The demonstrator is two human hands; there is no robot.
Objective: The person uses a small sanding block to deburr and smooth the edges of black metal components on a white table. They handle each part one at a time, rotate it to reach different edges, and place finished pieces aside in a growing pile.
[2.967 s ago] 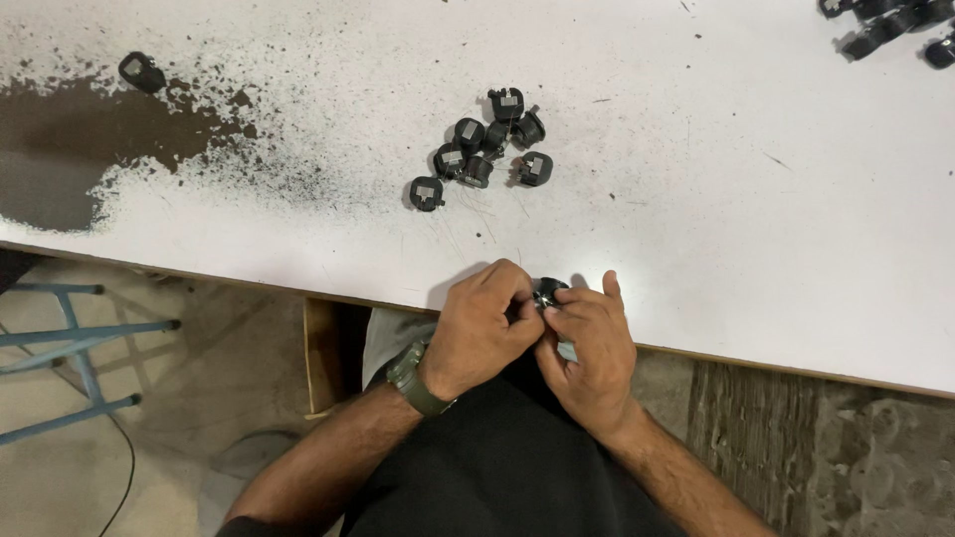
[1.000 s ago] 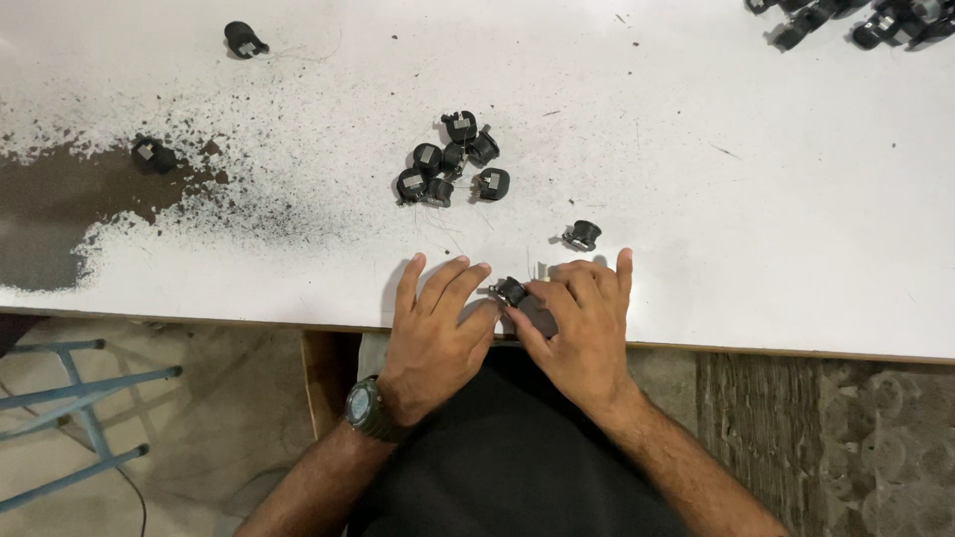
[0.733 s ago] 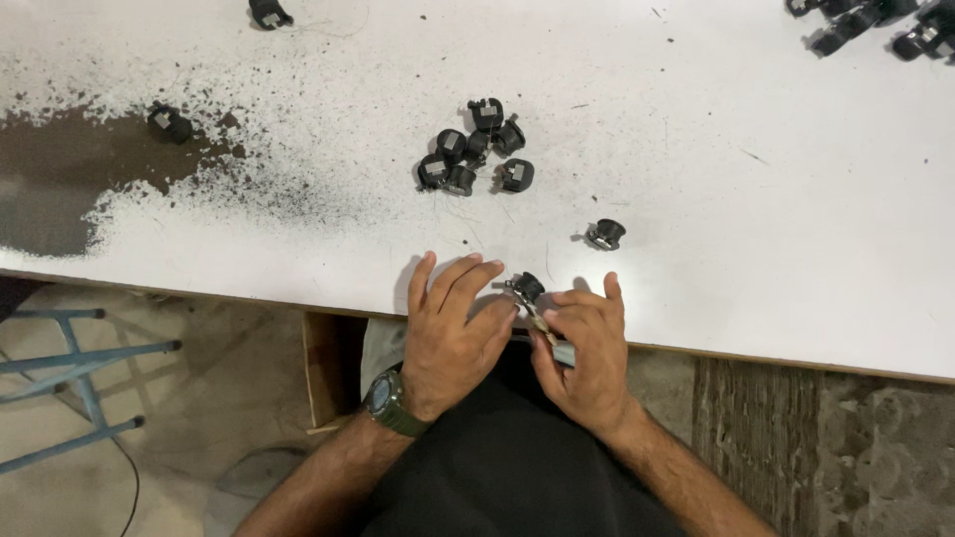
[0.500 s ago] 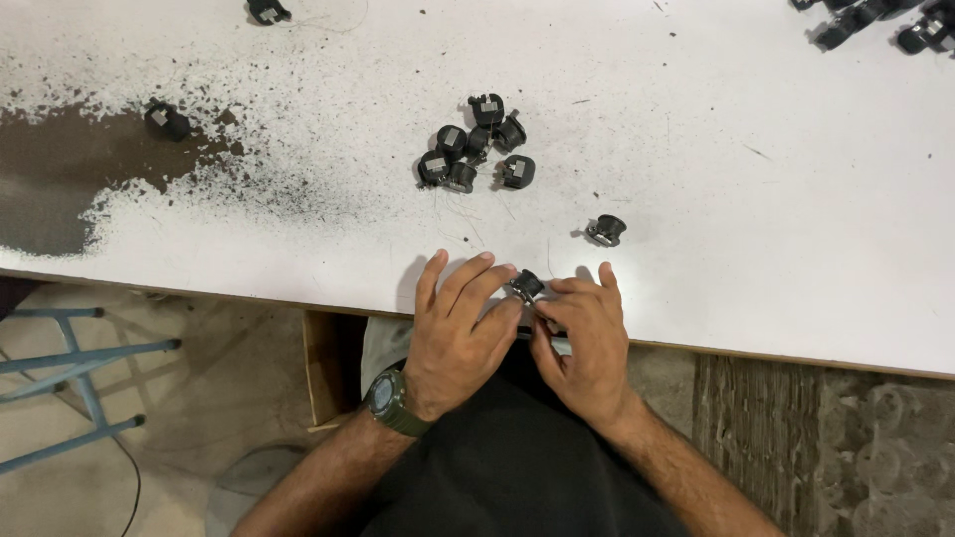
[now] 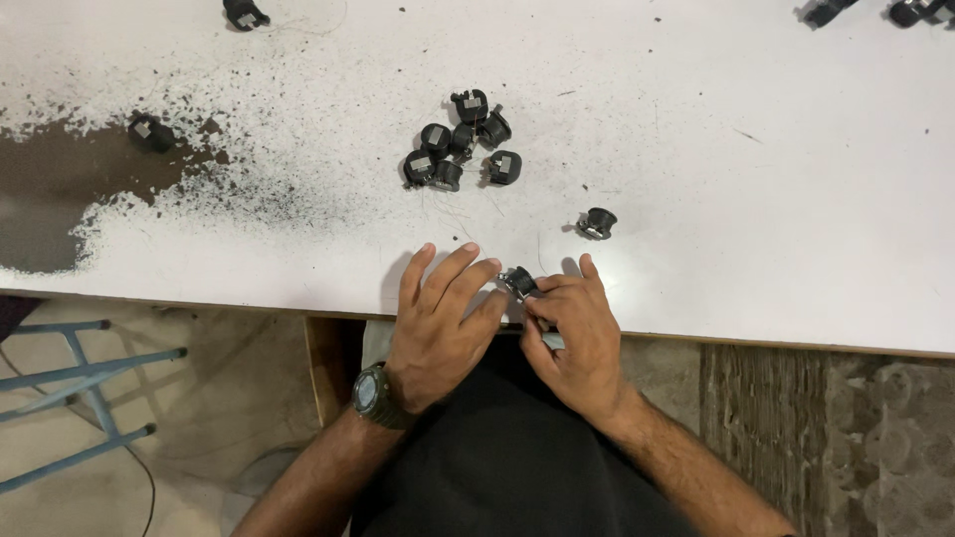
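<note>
So the small black part sat right at the near edge of the white table, pinched between both hands, with the right hand clamped on it from the right and below. The left hand had its fingers spread and lay flat beside it, fingertips just touching its left side. Couldn't make out its long axis, and the loose black part lay up and to the right, nearer the right hand than the cluster of black parts.

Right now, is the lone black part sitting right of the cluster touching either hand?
Apart. The head view shows bare white table between the lone black part and the right hand; the left hand is farther off.
</note>
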